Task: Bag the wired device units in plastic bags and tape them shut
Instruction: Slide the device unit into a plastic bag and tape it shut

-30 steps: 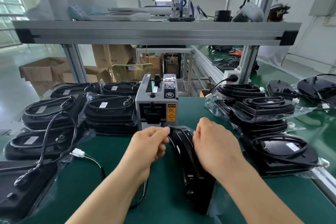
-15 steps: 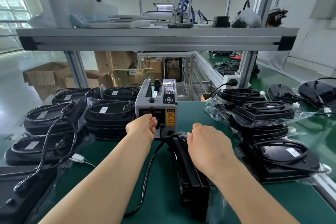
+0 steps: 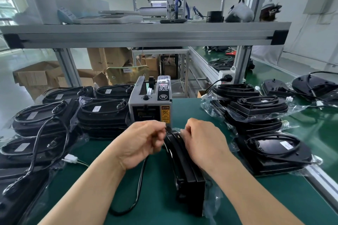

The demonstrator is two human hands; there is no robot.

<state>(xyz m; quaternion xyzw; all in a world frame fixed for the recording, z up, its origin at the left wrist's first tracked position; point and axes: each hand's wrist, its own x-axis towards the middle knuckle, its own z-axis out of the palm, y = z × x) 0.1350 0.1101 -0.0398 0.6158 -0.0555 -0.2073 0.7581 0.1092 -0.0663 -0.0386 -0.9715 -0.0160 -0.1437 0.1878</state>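
Green worktop under an aluminium shelf. A grey tape dispenser stands at 12 o'clock. Stacks of bagged units lie at 10 o'clock and at 2 o'clock. The black device unit stands on edge at the centre, between your hands, inside a clear plastic bag. Its far end is just in front of the dispenser. Your left hand has a narrow grip, fingertips pinched together at the bag's top on the unit's far end; you cannot tell whether tape lies between them. Your right hand curls over the same end from 3 o'clock, holding the unit upright. A black cable loops on the worktop at 7 o'clock. A white connector lies at 9 o'clock.
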